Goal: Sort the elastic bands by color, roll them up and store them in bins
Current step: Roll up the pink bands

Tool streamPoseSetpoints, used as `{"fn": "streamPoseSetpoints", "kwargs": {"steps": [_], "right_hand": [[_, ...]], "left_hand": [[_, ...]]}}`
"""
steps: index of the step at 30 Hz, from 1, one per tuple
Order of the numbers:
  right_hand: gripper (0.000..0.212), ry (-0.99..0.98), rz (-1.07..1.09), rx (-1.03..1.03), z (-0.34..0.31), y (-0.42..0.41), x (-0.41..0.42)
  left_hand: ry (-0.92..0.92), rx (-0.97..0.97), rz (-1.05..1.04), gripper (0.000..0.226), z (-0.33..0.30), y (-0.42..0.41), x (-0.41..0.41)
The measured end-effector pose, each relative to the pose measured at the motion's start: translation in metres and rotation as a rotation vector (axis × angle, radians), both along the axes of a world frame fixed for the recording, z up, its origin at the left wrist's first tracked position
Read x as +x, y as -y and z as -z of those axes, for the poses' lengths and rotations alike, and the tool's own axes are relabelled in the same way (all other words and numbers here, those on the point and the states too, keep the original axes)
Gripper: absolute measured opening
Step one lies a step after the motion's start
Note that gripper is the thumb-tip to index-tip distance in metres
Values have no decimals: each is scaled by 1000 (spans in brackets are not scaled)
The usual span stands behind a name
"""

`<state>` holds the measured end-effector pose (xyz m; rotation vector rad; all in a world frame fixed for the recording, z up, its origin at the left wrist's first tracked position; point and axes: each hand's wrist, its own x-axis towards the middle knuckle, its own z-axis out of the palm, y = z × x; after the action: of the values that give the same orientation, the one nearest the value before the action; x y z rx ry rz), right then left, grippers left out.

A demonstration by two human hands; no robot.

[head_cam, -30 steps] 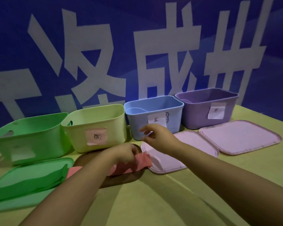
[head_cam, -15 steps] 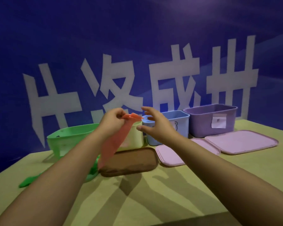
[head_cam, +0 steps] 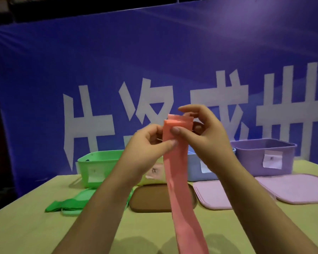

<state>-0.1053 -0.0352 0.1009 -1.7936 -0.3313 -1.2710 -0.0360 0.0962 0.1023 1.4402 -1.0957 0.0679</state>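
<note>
A long pink elastic band [head_cam: 180,180] hangs in front of me, its top end folded over. My left hand [head_cam: 147,143] pinches the band's left edge just below the fold. My right hand [head_cam: 204,132] pinches the folded top end between thumb and fingers. Behind stand the green bin [head_cam: 97,162], a pale yellow bin [head_cam: 154,171] mostly hidden by my arm, the blue bin [head_cam: 196,167] and the purple bin [head_cam: 261,158]. A green band [head_cam: 66,205] lies on the table at the left.
Lids lie in front of the bins: a green lid [head_cam: 81,198], a brown lid [head_cam: 151,198] and two pink lids [head_cam: 213,195] [head_cam: 297,187]. A blue banner with white characters [head_cam: 154,70] closes off the back of the yellow table [head_cam: 136,231].
Both hands lifted the pink band off the table to chest height. My right hand, free a second ago, now holds the band's folded top end. The camera tilted upward.
</note>
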Motion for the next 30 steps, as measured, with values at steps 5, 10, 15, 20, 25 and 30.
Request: {"fn": "streamPoseSetpoints", "kwargs": {"steps": [5, 10, 15, 20, 25, 30], "right_hand": [[35, -95, -136, 70, 30, -8, -23], [23, -148, -193, 39, 61, -10, -27], [15, -159, -151, 85, 84, -8, -23], [13, -153, -116, 35, 93, -5, -16], [11, -130, -124, 33, 99, -5, -9], [11, -120, -125, 57, 104, -9, -4]], "left_hand": [[-191, -160, 133, 21, 31, -12, -26], [-313, -208, 122, 19, 63, -16, -32], [-277, -214, 18, 15, 83, -14, -26], [-286, -189, 73, 11, 96, -15, -13], [-367, -138, 246, 42, 103, -19, -2], [-418, -173, 178, 23, 105, -19, -2]]}}
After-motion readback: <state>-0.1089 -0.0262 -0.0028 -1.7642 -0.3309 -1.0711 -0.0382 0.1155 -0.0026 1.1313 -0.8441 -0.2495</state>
